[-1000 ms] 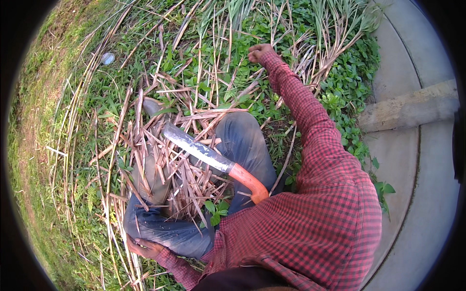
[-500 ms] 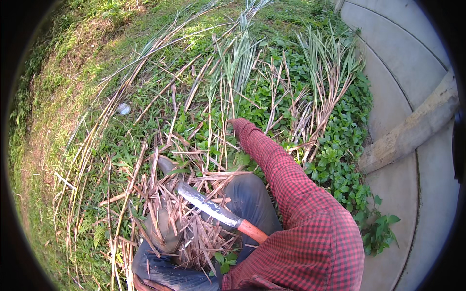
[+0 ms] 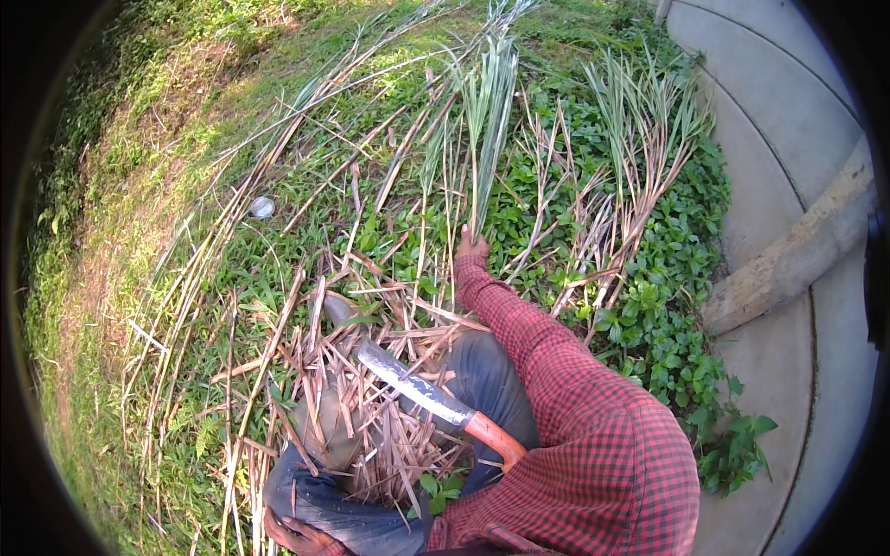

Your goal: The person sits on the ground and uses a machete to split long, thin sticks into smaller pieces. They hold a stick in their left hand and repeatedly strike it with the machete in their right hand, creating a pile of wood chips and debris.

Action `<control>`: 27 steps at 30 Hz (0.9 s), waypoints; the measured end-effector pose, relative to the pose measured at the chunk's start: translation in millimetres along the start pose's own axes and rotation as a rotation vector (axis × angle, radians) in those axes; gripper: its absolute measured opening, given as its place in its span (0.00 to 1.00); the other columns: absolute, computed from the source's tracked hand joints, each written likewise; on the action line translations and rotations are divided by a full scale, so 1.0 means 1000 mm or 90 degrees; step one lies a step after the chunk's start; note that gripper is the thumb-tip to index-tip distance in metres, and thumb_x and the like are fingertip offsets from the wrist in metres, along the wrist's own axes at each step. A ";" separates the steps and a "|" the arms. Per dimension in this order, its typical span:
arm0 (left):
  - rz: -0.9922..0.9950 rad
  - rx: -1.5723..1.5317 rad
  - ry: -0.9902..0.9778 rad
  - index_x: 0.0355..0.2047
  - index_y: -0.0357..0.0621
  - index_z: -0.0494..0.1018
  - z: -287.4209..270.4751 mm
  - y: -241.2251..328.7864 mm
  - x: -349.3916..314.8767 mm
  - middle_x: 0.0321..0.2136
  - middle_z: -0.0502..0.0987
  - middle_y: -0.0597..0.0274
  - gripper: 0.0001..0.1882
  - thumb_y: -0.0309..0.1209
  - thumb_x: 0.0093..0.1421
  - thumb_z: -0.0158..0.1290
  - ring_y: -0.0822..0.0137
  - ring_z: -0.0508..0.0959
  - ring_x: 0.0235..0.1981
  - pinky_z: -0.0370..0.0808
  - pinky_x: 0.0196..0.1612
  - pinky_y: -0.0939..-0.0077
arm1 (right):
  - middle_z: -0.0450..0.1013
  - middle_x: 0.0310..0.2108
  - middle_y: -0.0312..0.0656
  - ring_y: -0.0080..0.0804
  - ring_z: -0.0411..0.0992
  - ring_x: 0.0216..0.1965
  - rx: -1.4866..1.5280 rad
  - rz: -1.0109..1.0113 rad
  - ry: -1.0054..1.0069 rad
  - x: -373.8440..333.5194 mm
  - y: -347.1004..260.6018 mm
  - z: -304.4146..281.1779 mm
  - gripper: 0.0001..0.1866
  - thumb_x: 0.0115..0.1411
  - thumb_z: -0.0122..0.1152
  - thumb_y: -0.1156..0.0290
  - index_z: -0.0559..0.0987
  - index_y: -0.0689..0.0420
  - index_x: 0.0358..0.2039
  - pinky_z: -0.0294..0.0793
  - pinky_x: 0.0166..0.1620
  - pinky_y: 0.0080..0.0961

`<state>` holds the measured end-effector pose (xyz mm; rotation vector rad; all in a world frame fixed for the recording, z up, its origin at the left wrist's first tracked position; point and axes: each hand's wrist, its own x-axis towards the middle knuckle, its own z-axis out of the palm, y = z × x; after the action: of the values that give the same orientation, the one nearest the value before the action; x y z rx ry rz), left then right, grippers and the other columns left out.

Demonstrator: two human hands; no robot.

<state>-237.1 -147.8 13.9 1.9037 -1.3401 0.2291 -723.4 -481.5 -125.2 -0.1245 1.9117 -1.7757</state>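
Observation:
My right hand (image 3: 473, 244) reaches far forward and is closed round the stems of a bundle of long green leafy stalks (image 3: 487, 130). My left hand (image 3: 301, 535) rests low on my bent left leg, fingers apart and holding nothing, partly cut off by the lower edge. Across my lap lies a machete (image 3: 417, 389) with a worn blade and an orange-brown wooden handle (image 3: 494, 439); neither hand touches it. A heap of short chopped dry stalks (image 3: 389, 454) fills the space between my legs, covering part of a boot (image 3: 326, 431).
Long dry stalks (image 3: 185, 296) lie along the left. More leafy stalks (image 3: 640, 167) rest on low green plants at the right. A wooden post (image 3: 788, 236) leans across a grey paved strip (image 3: 760, 389). A small clear-white object (image 3: 262, 207) sits in the grass.
My right hand has closed on the leafy stalks and raised their stems slightly, shifting them right. More of my left hand shows. The whole view has shifted a little.

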 end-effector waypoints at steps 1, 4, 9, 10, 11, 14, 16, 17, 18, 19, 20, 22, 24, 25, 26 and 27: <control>0.007 -0.008 -0.006 0.45 0.31 0.66 0.000 0.003 0.001 0.40 0.67 0.43 0.20 0.36 0.62 0.36 0.51 0.66 0.44 0.59 0.49 0.59 | 0.56 0.54 0.56 0.45 0.57 0.55 -0.001 -0.010 -0.001 0.008 -0.001 -0.008 0.38 0.52 0.57 0.53 0.57 0.64 0.55 0.57 0.56 0.34; 0.010 0.001 0.011 0.44 0.31 0.66 -0.001 -0.006 -0.004 0.41 0.67 0.44 0.22 0.39 0.62 0.36 0.51 0.66 0.44 0.59 0.49 0.60 | 0.55 0.55 0.56 0.45 0.56 0.55 -0.050 -0.045 -0.037 -0.017 -0.023 -0.021 0.40 0.50 0.58 0.53 0.55 0.62 0.57 0.57 0.57 0.35; 0.029 0.033 -0.020 0.45 0.32 0.66 -0.001 -0.022 -0.006 0.41 0.67 0.43 0.25 0.44 0.62 0.33 0.50 0.66 0.45 0.59 0.49 0.60 | 0.50 0.58 0.53 0.46 0.50 0.59 -0.095 -0.089 -0.064 0.002 -0.104 -0.059 0.40 0.49 0.58 0.54 0.55 0.61 0.57 0.53 0.58 0.35; 0.023 0.027 -0.024 0.45 0.32 0.66 -0.008 -0.006 -0.005 0.41 0.67 0.43 0.25 0.44 0.62 0.33 0.50 0.65 0.45 0.59 0.49 0.60 | 0.55 0.55 0.54 0.47 0.54 0.56 -0.156 -0.155 -0.014 0.010 -0.117 -0.068 0.40 0.50 0.57 0.53 0.55 0.62 0.57 0.56 0.56 0.35; 0.012 0.030 -0.020 0.45 0.33 0.66 -0.015 0.004 -0.005 0.41 0.67 0.43 0.25 0.44 0.62 0.33 0.50 0.65 0.45 0.59 0.50 0.60 | 0.67 0.44 0.53 0.47 0.66 0.45 -0.189 -0.208 0.020 0.007 -0.144 -0.073 0.35 0.51 0.58 0.57 0.59 0.63 0.54 0.65 0.48 0.35; 0.040 0.048 -0.024 0.46 0.32 0.65 -0.001 -0.038 -0.007 0.43 0.67 0.45 0.25 0.42 0.62 0.32 0.50 0.65 0.46 0.59 0.51 0.59 | 0.68 0.17 0.40 0.25 0.64 0.12 0.146 -0.128 0.012 0.022 -0.228 -0.112 0.26 0.55 0.53 0.71 0.57 0.63 0.52 0.62 0.12 0.20; 0.040 0.041 -0.057 0.47 0.32 0.64 0.002 -0.046 -0.007 0.44 0.67 0.44 0.24 0.41 0.62 0.33 0.51 0.65 0.47 0.59 0.52 0.59 | 0.67 0.16 0.39 0.24 0.62 0.11 0.103 -0.168 0.064 0.074 -0.270 -0.153 0.19 0.54 0.56 0.71 0.63 0.63 0.44 0.61 0.12 0.21; 0.042 0.032 -0.054 0.47 0.32 0.64 -0.001 -0.045 -0.008 0.44 0.67 0.44 0.24 0.41 0.62 0.33 0.50 0.65 0.47 0.59 0.52 0.59 | 0.66 0.15 0.38 0.25 0.64 0.11 0.052 -0.172 0.098 0.090 -0.290 -0.176 0.19 0.52 0.58 0.71 0.65 0.62 0.43 0.61 0.12 0.21; 0.046 0.010 -0.053 0.47 0.32 0.63 0.001 -0.041 -0.007 0.44 0.67 0.44 0.24 0.41 0.63 0.33 0.50 0.64 0.48 0.59 0.52 0.59 | 0.69 0.16 0.41 0.30 0.67 0.14 -0.054 -0.203 0.052 0.134 -0.303 -0.221 0.20 0.51 0.59 0.66 0.66 0.62 0.41 0.65 0.16 0.27; 0.049 -0.020 -0.054 0.48 0.32 0.63 0.008 -0.037 -0.007 0.44 0.66 0.44 0.24 0.41 0.63 0.33 0.50 0.64 0.48 0.59 0.52 0.59 | 0.72 0.22 0.45 0.35 0.71 0.20 -0.287 -0.116 0.216 0.177 -0.323 -0.263 0.23 0.50 0.59 0.59 0.67 0.62 0.41 0.71 0.24 0.33; 0.036 -0.002 -0.047 0.48 0.32 0.63 0.001 -0.040 -0.009 0.45 0.66 0.44 0.24 0.41 0.63 0.33 0.50 0.64 0.48 0.59 0.52 0.60 | 0.73 0.31 0.51 0.42 0.73 0.32 -0.450 -0.118 0.189 0.170 -0.312 -0.271 0.30 0.47 0.61 0.53 0.67 0.60 0.45 0.72 0.36 0.37; 0.035 -0.020 -0.060 0.48 0.32 0.63 0.013 -0.040 -0.007 0.45 0.66 0.44 0.24 0.41 0.63 0.32 0.51 0.65 0.47 0.59 0.52 0.60 | 0.55 0.55 0.54 0.47 0.58 0.55 -0.673 -0.005 0.235 0.207 -0.330 -0.343 0.55 0.37 0.68 0.52 0.45 0.54 0.59 0.55 0.58 0.35; 0.026 0.035 -0.042 0.48 0.32 0.63 -0.003 -0.035 -0.010 0.45 0.66 0.44 0.24 0.40 0.63 0.32 0.51 0.65 0.47 0.59 0.51 0.60 | 0.58 0.53 0.56 0.49 0.60 0.53 -0.649 -0.224 0.333 0.126 -0.289 -0.286 0.45 0.42 0.63 0.58 0.51 0.54 0.58 0.56 0.57 0.35; 0.031 0.032 -0.045 0.47 0.33 0.63 -0.001 -0.032 -0.009 0.44 0.66 0.45 0.23 0.40 0.63 0.33 0.51 0.65 0.47 0.59 0.51 0.60 | 0.59 0.52 0.56 0.49 0.60 0.53 -0.655 -0.313 0.337 0.117 -0.288 -0.287 0.42 0.44 0.61 0.60 0.53 0.54 0.58 0.57 0.56 0.35; 0.035 0.034 -0.048 0.47 0.33 0.63 -0.001 -0.030 -0.007 0.44 0.66 0.45 0.23 0.39 0.63 0.33 0.51 0.65 0.47 0.60 0.51 0.60 | 0.62 0.50 0.56 0.48 0.62 0.51 -0.609 -0.338 0.279 0.109 -0.286 -0.276 0.35 0.47 0.57 0.63 0.58 0.54 0.56 0.60 0.54 0.36; 0.044 0.043 -0.051 0.47 0.33 0.63 -0.002 -0.032 -0.008 0.44 0.66 0.45 0.22 0.39 0.63 0.33 0.51 0.65 0.47 0.60 0.51 0.59 | 0.68 0.43 0.54 0.44 0.66 0.47 -0.555 -0.451 0.224 0.115 -0.273 -0.260 0.31 0.47 0.56 0.63 0.63 0.54 0.53 0.63 0.51 0.36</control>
<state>-212.9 -136.5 -4.7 1.9431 -1.4702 0.2372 -1009.4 -330.7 99.4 -0.9427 3.0552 -1.2096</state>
